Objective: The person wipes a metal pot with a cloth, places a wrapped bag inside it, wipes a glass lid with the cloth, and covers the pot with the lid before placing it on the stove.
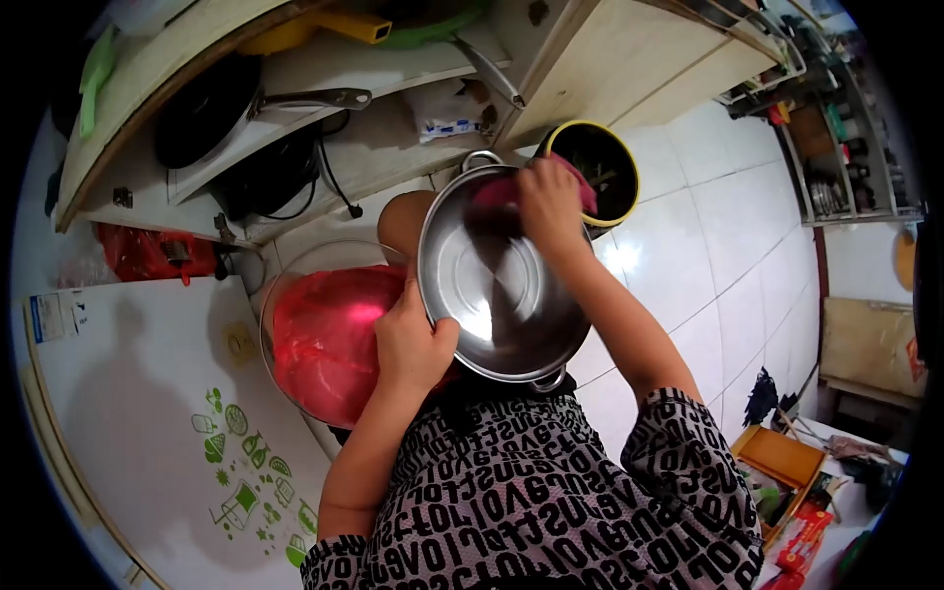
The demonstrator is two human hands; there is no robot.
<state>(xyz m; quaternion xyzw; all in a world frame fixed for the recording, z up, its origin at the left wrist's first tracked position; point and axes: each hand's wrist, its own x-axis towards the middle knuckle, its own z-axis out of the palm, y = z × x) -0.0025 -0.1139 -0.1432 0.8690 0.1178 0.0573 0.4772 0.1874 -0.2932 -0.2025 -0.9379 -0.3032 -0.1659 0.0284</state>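
Note:
A round steel pot [506, 295] with two loop handles is tilted in front of me, its shiny inside facing up. My left hand [418, 339] grips its left rim, thumb on the inner side. My right hand [551, 206] is closed on a dark red cloth [580, 182] at the pot's upper right rim. Part of the cloth reaches inside the pot. Beside my left hand, a clear bowl [267, 329] holds a red plastic bag [329, 339].
A yellow-rimmed black bin [634, 167] stands beyond the pot. Open cabinet shelves [393, 64] hold pans [211, 108]. A white surface [147, 393] with green stickers lies left. At right are a rack [851, 147] and an orange-brown tray [777, 454].

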